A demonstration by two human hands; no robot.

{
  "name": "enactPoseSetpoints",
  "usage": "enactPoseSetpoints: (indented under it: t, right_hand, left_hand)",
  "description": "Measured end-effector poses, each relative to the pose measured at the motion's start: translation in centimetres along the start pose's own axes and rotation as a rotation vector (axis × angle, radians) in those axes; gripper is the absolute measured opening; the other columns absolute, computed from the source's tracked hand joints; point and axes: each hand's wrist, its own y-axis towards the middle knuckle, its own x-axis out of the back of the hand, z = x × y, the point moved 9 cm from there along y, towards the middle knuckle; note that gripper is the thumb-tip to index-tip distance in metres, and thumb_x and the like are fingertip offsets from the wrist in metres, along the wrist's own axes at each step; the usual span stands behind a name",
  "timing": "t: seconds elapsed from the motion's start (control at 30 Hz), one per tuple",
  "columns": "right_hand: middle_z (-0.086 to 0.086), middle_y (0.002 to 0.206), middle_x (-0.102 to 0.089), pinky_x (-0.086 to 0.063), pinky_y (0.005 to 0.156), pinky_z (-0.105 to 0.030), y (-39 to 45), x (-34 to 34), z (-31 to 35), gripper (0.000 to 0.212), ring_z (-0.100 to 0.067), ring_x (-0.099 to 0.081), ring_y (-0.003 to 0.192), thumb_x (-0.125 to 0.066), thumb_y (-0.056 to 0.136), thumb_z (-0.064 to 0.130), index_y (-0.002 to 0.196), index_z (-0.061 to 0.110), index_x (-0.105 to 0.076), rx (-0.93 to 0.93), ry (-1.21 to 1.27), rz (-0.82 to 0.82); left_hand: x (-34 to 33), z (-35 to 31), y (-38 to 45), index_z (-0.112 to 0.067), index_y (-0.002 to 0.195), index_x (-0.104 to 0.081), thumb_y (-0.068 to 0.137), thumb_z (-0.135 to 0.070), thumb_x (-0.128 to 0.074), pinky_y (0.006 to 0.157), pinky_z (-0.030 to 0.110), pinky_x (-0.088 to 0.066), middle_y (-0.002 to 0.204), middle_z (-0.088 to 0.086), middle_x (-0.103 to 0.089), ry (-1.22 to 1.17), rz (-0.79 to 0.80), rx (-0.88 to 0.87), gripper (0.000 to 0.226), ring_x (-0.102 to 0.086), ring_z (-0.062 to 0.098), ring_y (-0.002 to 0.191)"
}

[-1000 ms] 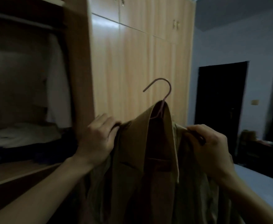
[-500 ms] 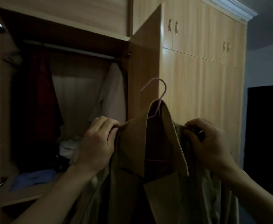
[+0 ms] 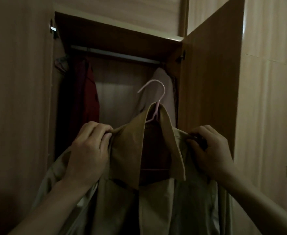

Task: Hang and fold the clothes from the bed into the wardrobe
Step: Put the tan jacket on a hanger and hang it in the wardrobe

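Head view: tan coat (image 3: 127, 150) on a pink hanger (image 3: 153, 100), held up before the open wardrobe (image 3: 207, 82).
Left hand (image 3: 88, 150): grips the coat's left shoulder.
Right hand (image 3: 210, 151): grips the right shoulder.
Key relation: the hanger hook sits below the rail (image 3: 115, 54), which runs left-right above both hands.

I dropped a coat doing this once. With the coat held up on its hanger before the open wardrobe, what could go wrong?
Both hands, left hand and right hand, grip the coat by its shoulders, not the hanger, so it might slip off. The hook is below the rail and could miss it.
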Motion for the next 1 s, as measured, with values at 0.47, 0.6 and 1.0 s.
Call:
enactPoseSetpoints:
  t: [0.47,0.6,1.0]
  right_hand:
    - [0.004,0.097,-0.058,-0.055,0.075,-0.033,9.1,-11.4,-9.8,0.011,-0.011,-0.058,0.088,-0.060,0.086,0.018,0.097,0.017,-0.060,0.026,0.185,-0.234]
    - [0.004,0.097,-0.056,-0.053,0.075,-0.037,13.8,-13.7,-13.2,0.009,-0.012,-0.055,0.088,-0.062,0.087,0.015,0.096,0.018,-0.059,0.038,0.177,-0.298]
    - [0.008,0.099,-0.053,-0.055,0.075,-0.037,25.3,-19.1,-20.9,0.013,-0.010,-0.055,0.089,-0.058,0.086,0.018,0.095,0.027,-0.056,0.070,0.066,-0.302]
  left_hand:
    - [-9.4,8.0,6.2,-0.003,0.093,-0.071,0.089,-0.011,-0.062,0.069,0.033,-0.047,0.088,0.007,-0.065,0.103,-0.106,-0.164,0.013,-0.060,0.020,0.080]
    - [-13.9,10.5,9.3,-0.003,0.092,-0.070,0.085,-0.008,-0.060,0.068,0.022,-0.042,0.087,0.007,-0.064,0.133,-0.150,-0.152,0.013,-0.058,0.017,0.078]
    - [-26.9,18.8,18.4,-0.004,0.093,-0.068,0.086,-0.006,-0.057,0.074,0.011,-0.040,0.088,0.004,-0.063,0.070,-0.220,-0.226,0.013,-0.058,0.013,0.081]
